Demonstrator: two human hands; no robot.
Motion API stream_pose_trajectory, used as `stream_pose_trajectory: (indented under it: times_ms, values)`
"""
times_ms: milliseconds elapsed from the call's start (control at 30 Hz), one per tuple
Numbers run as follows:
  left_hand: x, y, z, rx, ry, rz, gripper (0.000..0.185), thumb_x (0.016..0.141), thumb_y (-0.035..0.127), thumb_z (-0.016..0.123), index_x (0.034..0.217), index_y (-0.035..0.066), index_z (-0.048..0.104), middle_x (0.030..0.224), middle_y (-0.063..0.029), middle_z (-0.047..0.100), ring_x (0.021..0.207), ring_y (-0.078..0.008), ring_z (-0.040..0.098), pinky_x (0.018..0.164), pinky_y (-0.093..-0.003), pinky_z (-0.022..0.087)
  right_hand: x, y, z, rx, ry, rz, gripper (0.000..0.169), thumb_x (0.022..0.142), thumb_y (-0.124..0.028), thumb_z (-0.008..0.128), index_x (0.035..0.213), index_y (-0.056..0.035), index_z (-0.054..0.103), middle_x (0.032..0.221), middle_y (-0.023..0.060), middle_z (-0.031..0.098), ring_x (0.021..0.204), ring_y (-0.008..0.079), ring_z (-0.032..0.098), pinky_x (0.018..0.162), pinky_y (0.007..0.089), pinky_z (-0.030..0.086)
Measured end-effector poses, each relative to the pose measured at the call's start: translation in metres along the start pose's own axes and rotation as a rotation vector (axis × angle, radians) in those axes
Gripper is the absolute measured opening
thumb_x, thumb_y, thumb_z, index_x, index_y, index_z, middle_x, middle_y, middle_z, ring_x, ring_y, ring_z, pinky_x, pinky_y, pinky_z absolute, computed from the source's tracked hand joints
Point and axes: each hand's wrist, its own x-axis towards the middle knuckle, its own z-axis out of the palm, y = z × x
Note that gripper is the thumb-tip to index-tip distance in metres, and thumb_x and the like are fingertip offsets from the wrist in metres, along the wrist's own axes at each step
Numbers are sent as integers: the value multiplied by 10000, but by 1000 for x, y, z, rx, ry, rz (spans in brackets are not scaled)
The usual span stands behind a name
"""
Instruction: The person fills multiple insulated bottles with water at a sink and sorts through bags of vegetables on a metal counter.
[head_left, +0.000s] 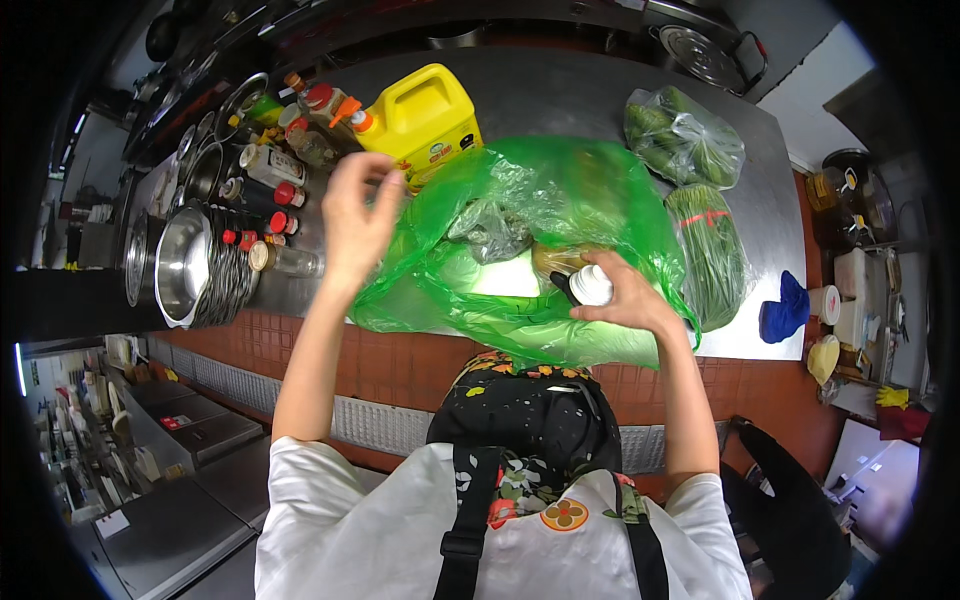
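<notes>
A large green plastic bag (600, 180) lies spread over the steel counter before me, its mouth towards me. Inside it are a clear bag with dark contents (491, 229) and a brownish item in clear wrap (555, 261). My right hand (626, 292) grips a white, ridged round object with a black part (591, 286) over the bag's near side. Raised at the bag's left side, my left hand (364, 206) has its fingers apart and holds nothing. Just behind it stands a yellow plastic jug (427, 112) with an orange pump top.
Bottles and jars, among them a white-labelled bottle (271, 165), crowd the counter's left, beside stacked steel bowls (184, 262). On the right lie a clear bag of green vegetables (682, 139), bundled long green vegetables (707, 255) and a blue cloth (784, 307).
</notes>
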Motion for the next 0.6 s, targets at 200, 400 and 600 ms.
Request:
stream_pose_trajectory:
  times_ms: [200,400,600]
  values:
    - [-28,-53,108,220,-962,310,439,861,160,642,1263,25,525,1324,-178,511,1218,-355,486,1010,-419,413,32,14,-33,-223,165,82,1030,593,-428,836,1425,-27,380,1491,313,253,1334,436,370,1085,433,365]
    - [-6,-79,154,720,-850,402,833,755,128,719,1473,115,297,1326,-189,456,1245,-330,433,1002,-411,403,38,10,-70,-228,435,18,1012,615,-394,831,1433,-19,367,1447,279,350,1318,394,405,1067,430,374]
    - [-18,-113,179,791,-736,421,318,783,76,644,1091,75,565,927,-136,611,940,-309,587,852,-404,445,29,-3,-82,39,392,0,987,641,-426,819,1417,6,389,1447,290,354,1368,369,343,1098,408,332]
